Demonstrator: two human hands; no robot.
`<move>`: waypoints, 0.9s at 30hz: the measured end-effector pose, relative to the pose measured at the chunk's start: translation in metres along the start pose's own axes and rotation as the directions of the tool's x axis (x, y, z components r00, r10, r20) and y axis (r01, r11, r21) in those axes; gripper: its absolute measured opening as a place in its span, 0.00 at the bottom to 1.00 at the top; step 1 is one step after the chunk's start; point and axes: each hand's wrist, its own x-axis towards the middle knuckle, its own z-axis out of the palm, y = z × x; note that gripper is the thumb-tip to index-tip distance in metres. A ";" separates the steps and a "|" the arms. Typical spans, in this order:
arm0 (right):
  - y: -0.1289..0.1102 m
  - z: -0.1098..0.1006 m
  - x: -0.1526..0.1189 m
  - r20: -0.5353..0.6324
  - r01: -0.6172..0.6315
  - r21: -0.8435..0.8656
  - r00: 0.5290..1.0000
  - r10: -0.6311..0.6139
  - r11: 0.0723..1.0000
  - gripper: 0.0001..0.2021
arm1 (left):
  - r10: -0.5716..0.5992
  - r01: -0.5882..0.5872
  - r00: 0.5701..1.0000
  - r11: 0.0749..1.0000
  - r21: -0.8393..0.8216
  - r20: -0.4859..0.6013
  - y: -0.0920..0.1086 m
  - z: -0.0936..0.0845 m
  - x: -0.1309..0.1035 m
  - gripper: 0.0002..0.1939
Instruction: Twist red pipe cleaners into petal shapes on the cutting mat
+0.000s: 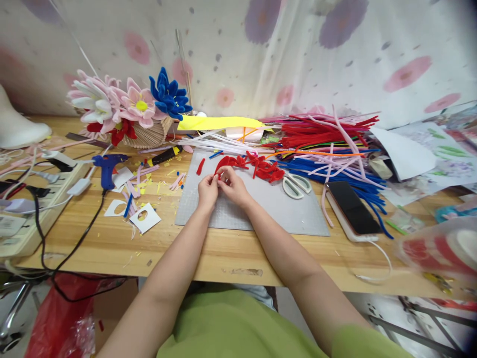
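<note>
My left hand and my right hand meet over the grey cutting mat, fingertips pinched together. Between them is a red fuzzy pipe cleaner piece, which curves up above the fingers; its lower end is hidden by them. Just behind and to the right lie several bent red pipe cleaner petals. A short red piece rests on the mat left of my hands. Scissors with pale handles lie at the mat's right side.
A blue glue gun and a power strip with cables are at the left. Pipe cleaner flowers stand behind. Bundles of red pipe cleaners and blue ones lie back right, near a phone. Cut white cards lie left.
</note>
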 end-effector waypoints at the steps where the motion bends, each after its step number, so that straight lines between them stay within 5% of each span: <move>1: 0.000 0.000 0.001 0.012 -0.003 0.032 1.000 0.003 0.999 0.11 | -0.012 0.012 1.000 1.000 -0.020 -0.009 0.000 0.001 -0.001 0.05; 8: 0.005 -0.010 0.007 0.026 -0.136 0.311 0.991 0.134 0.941 0.12 | -0.071 0.068 0.997 0.995 -0.075 -0.028 0.008 0.005 -0.004 0.05; 11: 0.013 -0.018 0.009 -0.017 -0.266 0.464 0.951 0.309 0.845 0.16 | -0.117 0.117 0.993 0.991 -0.061 0.000 0.014 0.006 -0.007 0.05; 14: 0.019 -0.023 0.010 0.099 -0.370 0.571 0.917 0.386 0.733 0.21 | -0.183 0.189 0.978 0.981 -0.049 0.103 0.018 0.005 -0.011 0.05; 18: 0.021 -0.027 0.010 0.305 -0.471 0.613 0.882 0.359 0.635 0.20 | -0.281 0.290 0.932 0.957 -0.004 0.229 0.021 0.003 -0.016 0.04; 27: 0.018 -0.035 0.008 0.363 -0.514 0.650 0.857 0.366 0.560 0.14 | -0.450 0.514 0.762 0.858 -0.012 0.467 0.033 -0.006 -0.017 0.12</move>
